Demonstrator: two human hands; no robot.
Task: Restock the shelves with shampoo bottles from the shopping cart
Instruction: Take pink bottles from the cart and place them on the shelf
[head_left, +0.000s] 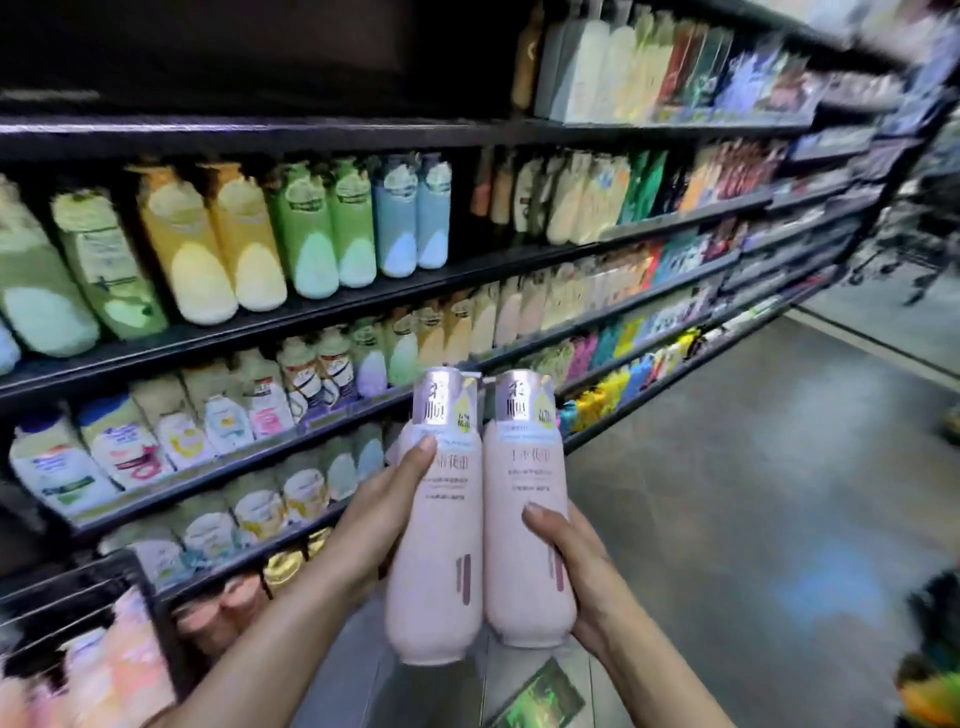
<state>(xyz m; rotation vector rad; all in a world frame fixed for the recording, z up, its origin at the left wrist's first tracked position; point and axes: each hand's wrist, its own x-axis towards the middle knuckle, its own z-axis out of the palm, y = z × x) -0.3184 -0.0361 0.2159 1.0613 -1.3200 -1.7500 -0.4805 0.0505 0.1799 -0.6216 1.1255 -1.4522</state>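
Along our left, the shelves (322, 317) run down the aisle, crowded with blurred bottles in rows. Before them we hold two pink shampoo bottles upright, side by side and touching: our left hand (374, 519) wraps the left bottle (441, 561), our right hand (576, 566) wraps the right bottle (524, 545).
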